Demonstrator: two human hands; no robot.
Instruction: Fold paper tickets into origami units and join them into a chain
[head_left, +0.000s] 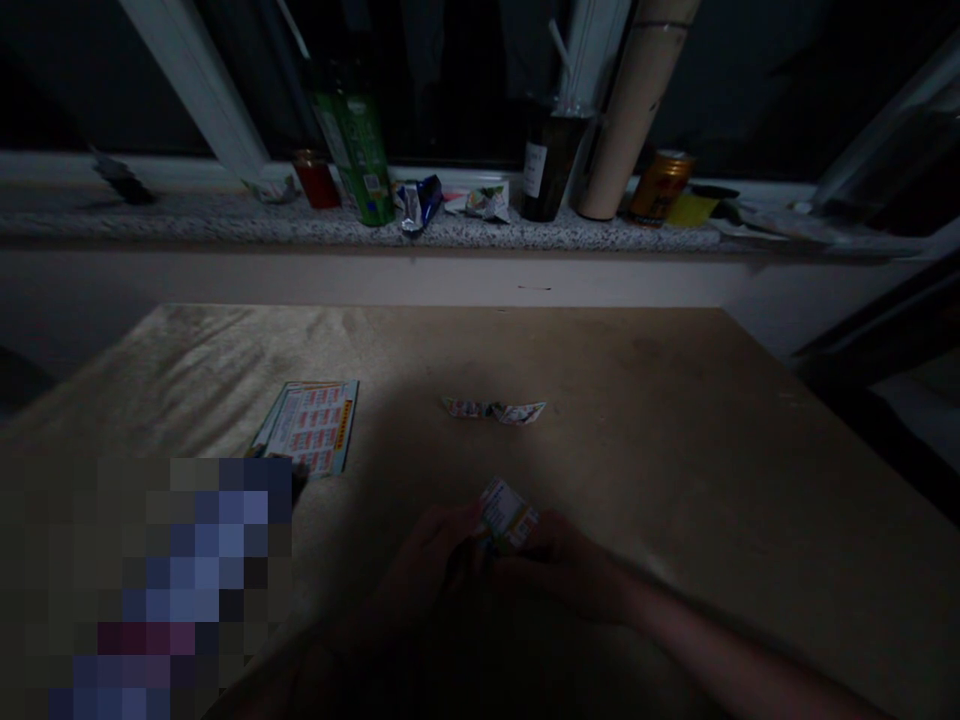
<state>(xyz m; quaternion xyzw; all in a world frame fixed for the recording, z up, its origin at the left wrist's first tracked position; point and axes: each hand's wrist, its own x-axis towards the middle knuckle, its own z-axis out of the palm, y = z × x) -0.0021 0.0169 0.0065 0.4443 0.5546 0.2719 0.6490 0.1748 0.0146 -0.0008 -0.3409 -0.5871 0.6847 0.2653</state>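
Both hands meet low at the middle of a tan table (675, 420) in dim light. My left hand (435, 560) and my right hand (566, 565) pinch a small printed piece of paper (508, 512) between their fingertips, holding it just above the table. A folded strip of the same printed paper (495, 410) lies on the table beyond the hands. A flat printed sheet (309, 425) with red and yellow markings lies to the left.
A blurred-out patch (172, 590) covers the lower left. Behind the table a stone sill (187, 225) bears a green packet (356, 150), a red jar (315, 180), wrappers (416, 205), a dark cup with straw (551, 155), a cardboard tube (637, 100) and a gold can (660, 187).
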